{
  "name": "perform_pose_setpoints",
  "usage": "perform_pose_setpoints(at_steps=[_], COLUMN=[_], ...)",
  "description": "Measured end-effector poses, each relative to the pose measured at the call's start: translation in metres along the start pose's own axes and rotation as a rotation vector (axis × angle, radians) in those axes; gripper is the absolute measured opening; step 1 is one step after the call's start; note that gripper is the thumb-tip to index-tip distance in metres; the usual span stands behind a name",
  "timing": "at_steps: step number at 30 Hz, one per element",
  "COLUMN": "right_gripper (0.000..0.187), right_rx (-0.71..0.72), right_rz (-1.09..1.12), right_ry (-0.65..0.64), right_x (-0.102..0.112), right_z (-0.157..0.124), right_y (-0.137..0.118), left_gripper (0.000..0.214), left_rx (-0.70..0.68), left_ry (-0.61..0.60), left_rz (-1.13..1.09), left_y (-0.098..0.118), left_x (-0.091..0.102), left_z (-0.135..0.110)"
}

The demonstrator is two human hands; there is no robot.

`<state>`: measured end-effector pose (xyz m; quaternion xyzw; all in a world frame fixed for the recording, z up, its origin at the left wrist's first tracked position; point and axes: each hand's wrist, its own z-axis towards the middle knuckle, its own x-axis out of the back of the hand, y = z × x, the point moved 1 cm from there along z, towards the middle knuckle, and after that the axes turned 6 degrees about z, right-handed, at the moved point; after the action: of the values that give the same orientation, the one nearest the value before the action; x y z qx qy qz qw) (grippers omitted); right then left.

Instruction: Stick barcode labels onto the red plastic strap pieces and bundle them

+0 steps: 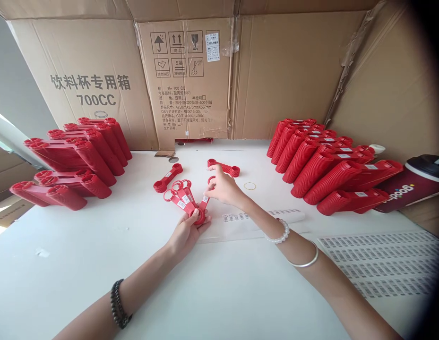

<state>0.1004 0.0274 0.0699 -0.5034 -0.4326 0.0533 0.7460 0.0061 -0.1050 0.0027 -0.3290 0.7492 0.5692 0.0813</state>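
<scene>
Where the table meets the left wall: nested stacks of red pieces (77,156) lie on their sides on the white table (98,264).
Behind: flattened cardboard boxes (184,75) stand as a backdrop.
Left of centre: a loose red piece (167,178) lies flat, just beside the fan.
Left hand (185,233): closed on the fan of red pieces (184,196) at its gathered lower end, thumb on top.
Fan: mid-table, spread upward, with white labels showing.
Right hand (224,188): fingers pinched narrow on the fan's rightmost piece.
Just beyond: a second loose piece (223,167) and a rubber band (249,186).
Under the right forearm: a barcode sticker strip (262,216).
Right: more red stacks (322,160), a sticker sheet (378,264) and a red cup (414,186).
</scene>
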Motion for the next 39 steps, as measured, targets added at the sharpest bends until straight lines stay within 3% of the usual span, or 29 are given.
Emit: perform_pose_setpoints(at_steps=[14,17,23,27,32,39], right_gripper=[0.059,0.057,0.059,0.065,0.075,0.069], right_rx=[0.048,0.12,0.371,0.407,0.278,0.282], right_rz=[-0.126,-0.171,-0.548,-0.689,-0.531,-0.379], right_ry=[0.027,0.033,0.128,0.25,0.323,0.385], right_x=[-0.008,-0.014,-0.031,-0.024,-0.013,-0.009], right_z=[0.002,-0.001,-0.012,-0.011,-0.002,-0.007], right_y=[0.007,0.007,0.002,0.005,0.013,0.003], left_gripper=[0.014,0.008,0.013,0.007,0.01,0.013], left_rx=[0.003,-0.003,-0.015,-0.014,-0.017,-0.034], left_ry=[-0.026,-0.019,-0.03,-0.002,-0.008,0.006], left_rz=[-0.022,-0.042,-0.077,-0.069,-0.046,0.003], left_y=[0.0,0.0,-0.003,-0.004,-0.004,-0.003], left_x=[-0.001,0.0,0.004,0.005,0.004,0.002], left_z=[-0.002,-0.002,0.001,0.002,0.0,-0.002])
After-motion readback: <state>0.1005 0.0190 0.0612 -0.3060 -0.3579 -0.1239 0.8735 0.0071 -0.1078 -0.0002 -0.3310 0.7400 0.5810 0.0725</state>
